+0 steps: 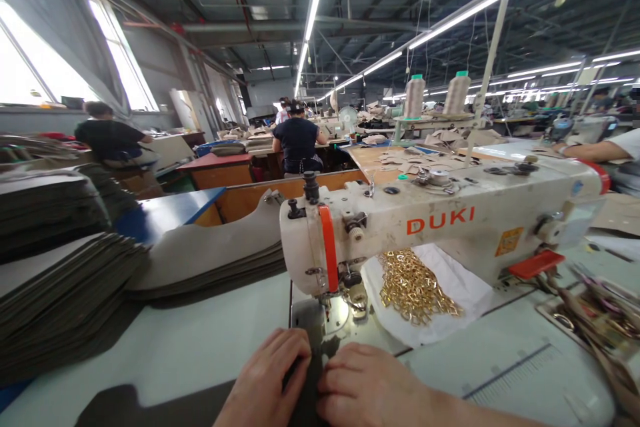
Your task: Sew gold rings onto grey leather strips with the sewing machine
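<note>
A dark grey fabric piece (165,407) lies flat on the pale table in front of the sewing machine (390,220). My left hand (273,373) is closed on it, thumb and fingertips drawn together. Just to the right, my right hand (367,380) has its fingers curled on the same piece, and its fingertips are partly hidden. Beyond both hands, the lit needle area (337,313) shows the presser foot above the plate. Under the machine arm, a heap of small gold metal rings (415,287) rests on a white sheet (473,287).
Stacks of dark grey cut pieces (65,300) stand on the left, with more curved pieces (215,247) beside them. A tray of tools and straps (590,320) sits at right. Thread cones (414,99) rise behind the machine. A co-worker's arm (595,150) reaches in at right.
</note>
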Demonstrator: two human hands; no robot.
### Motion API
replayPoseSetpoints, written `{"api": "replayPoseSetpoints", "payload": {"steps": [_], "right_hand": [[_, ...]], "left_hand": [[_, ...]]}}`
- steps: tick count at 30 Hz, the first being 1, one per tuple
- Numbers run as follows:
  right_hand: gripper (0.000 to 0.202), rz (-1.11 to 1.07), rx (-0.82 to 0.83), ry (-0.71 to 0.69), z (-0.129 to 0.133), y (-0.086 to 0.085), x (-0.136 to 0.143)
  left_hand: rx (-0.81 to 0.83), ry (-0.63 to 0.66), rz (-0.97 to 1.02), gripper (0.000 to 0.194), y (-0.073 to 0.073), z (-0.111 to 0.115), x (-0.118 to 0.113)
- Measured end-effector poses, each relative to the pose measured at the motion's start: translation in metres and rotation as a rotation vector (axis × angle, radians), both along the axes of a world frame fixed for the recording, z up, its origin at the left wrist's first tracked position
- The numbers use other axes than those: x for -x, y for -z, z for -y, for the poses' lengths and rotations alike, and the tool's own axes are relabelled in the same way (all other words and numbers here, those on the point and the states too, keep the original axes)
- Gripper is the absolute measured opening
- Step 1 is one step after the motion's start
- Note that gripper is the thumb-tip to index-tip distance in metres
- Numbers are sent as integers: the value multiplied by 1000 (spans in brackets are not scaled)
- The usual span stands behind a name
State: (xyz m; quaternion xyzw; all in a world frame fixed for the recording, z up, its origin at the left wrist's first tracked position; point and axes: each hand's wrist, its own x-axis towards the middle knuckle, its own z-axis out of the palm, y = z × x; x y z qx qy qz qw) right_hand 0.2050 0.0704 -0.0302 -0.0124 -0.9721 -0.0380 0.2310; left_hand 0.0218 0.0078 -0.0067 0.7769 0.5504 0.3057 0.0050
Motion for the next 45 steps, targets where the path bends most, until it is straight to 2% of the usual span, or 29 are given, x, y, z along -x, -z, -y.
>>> {"api": "replayPoseSetpoints", "payload": {"steps": [20, 25, 45], "right_hand": [[16, 5, 83, 13, 5, -7, -2], [16, 24, 103, 10, 7, -10, -4], [17, 6, 86, 22, 6, -6, -3]], "left_hand": [[84, -3, 48, 18, -1, -4, -5], [60, -2, 43, 18, -4, -4, -7], [-4, 26, 54, 17, -7, -4, -6]]}}
